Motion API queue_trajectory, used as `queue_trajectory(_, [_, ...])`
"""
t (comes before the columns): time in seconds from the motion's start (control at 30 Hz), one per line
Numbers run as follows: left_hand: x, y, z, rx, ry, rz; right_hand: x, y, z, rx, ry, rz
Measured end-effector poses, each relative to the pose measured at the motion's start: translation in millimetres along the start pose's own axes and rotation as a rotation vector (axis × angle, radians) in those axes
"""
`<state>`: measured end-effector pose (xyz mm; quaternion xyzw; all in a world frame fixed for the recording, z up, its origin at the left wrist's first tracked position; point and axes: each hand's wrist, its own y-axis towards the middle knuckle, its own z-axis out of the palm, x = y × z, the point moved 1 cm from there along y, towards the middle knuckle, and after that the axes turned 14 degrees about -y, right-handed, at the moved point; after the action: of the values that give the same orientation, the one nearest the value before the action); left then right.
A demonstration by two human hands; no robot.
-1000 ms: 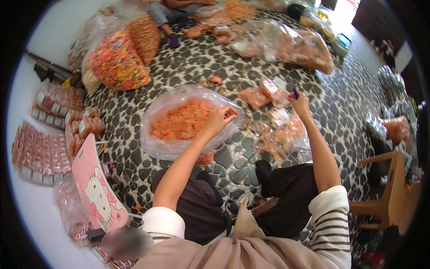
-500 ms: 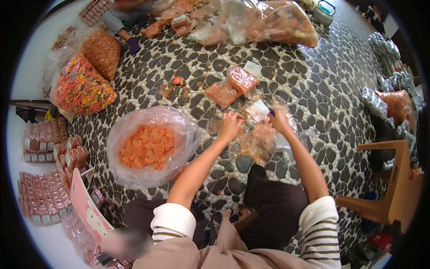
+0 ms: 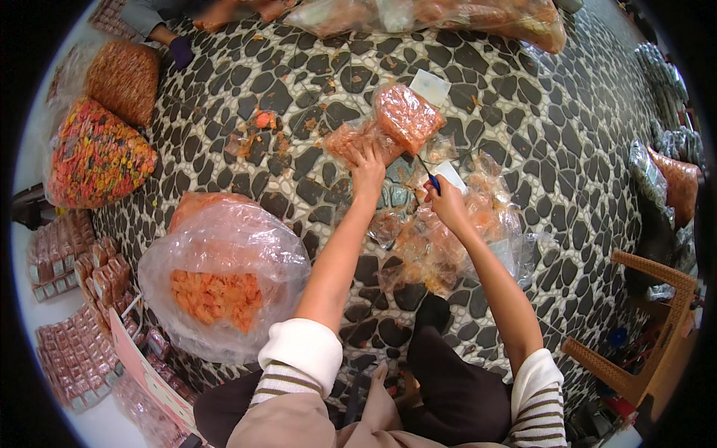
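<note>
— Where's the small packet of orange snacks (image 3: pixel 407 116)?
— On the pebble-patterned floor (image 3: pixel 523 134), just beyond the left hand (image 3: pixel 367 166), long axis slanting up-left to down-right.
— And the grip?
— Left fingers curl onto a clear bag (image 3: pixel 351 138) beside it. The right hand (image 3: pixel 447 201) is closed around blue-handled scissors (image 3: pixel 431 179), blades pointing away, toward the packet.

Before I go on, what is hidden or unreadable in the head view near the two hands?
- Left hand: its fingers curl over a small orange packet, so the grip underneath is hidden.
- Right hand: it closes on scissors; the blades are too small to read as open or closed.
- Pile of clear bags: crumpled film hides the contents.
- Person at the top edge: mostly cut off by the frame.
</note>
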<state>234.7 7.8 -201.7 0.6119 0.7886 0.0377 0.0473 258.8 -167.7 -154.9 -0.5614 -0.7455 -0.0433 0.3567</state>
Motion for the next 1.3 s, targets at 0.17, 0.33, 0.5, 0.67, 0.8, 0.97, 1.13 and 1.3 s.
queue_trajectory(0.17, [-10.5, -19.9, -35.0, 0.034, -0.362, -0.1, 3.6, -17.7, -9.4, 0.043, 0.059, -0.023])
queue_trajectory(0.33, [-3.0, -50.7, -99.7, 0.143, -0.911, -0.417, 21.9, -46.1, -46.6, 0.048, 0.07, -0.053])
queue_trajectory(0.5, [9.2, -86.3, -184.6, 0.344, -2.032, -0.354, 64.2, -89.9, -112.3, -0.056, 0.283, -0.066])
queue_trajectory(0.67, [16.1, -103.0, -279.4, 0.62, -2.161, -0.112, 123.3, -138.2, -171.1, 0.033, 0.645, -0.254])
queue_trajectory(0.8, [21.4, -99.9, -342.4, 0.47, -1.931, 0.099, 158.4, -164.9, -189.5, -0.237, 0.446, -0.38])
queue_trajectory(0.97, [32.2, -115.9, -375.8, -0.019, -1.822, 0.148, 197.7, -186.7, -177.3, -0.423, 0.143, -0.469])
queue_trajectory(1.13, [52.1, -135.1, -373.6, -0.415, -1.72, 0.025, 221.9, -201.8, -151.1, -0.492, -0.011, -0.451])
queue_trajectory(1.3, [68.6, -144.0, -373.4, -0.516, -1.471, -0.053, 226.6, -220.4, -137.5, -0.613, 0.022, -0.593])
